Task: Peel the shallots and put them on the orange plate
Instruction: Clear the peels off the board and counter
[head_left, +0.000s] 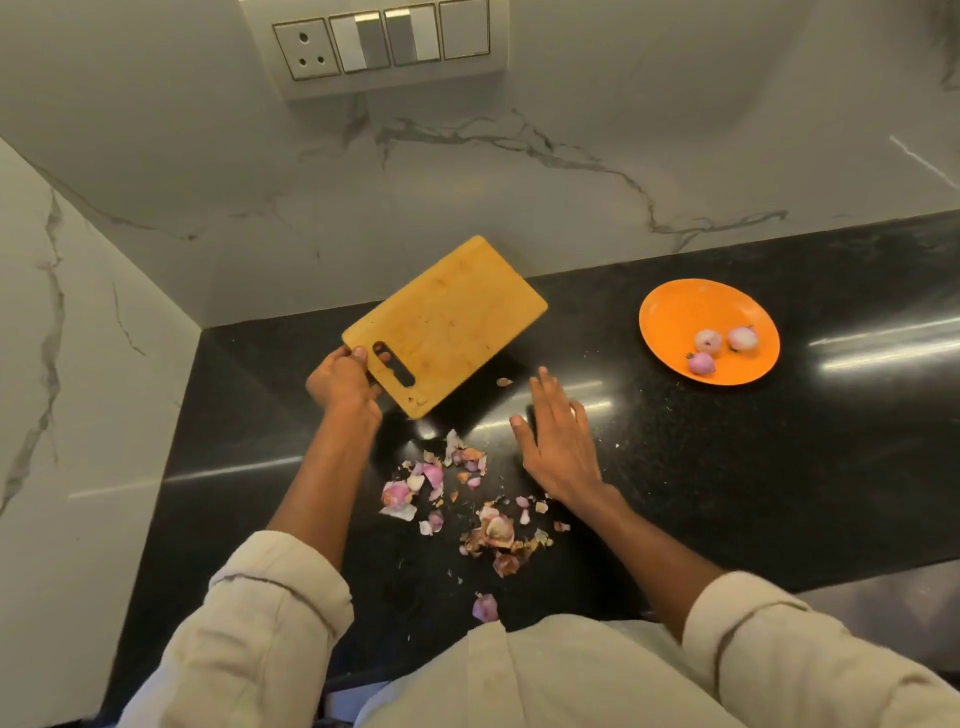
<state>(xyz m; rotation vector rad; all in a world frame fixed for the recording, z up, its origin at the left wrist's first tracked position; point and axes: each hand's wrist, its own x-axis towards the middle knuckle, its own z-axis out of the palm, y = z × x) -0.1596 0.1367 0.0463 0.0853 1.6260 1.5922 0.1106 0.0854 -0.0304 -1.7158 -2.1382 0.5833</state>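
Closest to the person, the rolled-up cream sleeves (283, 597) hang over the edge of a glossy black counter (779, 493). Right in front of them is a messy scatter of shallot skins (467, 499), pink and papery brown bits spread between the two forearms, with one stray purple piece (485, 607) lying nearer the body.

A bit further out, the right hand (558, 447) hovers flat over the counter just past the skins, fingers (543, 387) spread wide and holding nothing. One small flake (504, 382) sits just beyond its fingertips.

The left hand (345, 382) is gripping the wooden cutting board (447, 322) at its handle end, thumb on top next to the slot and a fingertip poking through the slot. The board is lifted and tilted, lower corner pointing down toward the pile, far corner up against the marble backsplash (519, 171).

Off to the right and farther back, well apart from both hands, is the orange plate (675, 312) with three peeled shallots (724, 348) clustered on its near-right side, pale pink and close together.

High up on the wall there's a switch panel (382, 44) with a socket.
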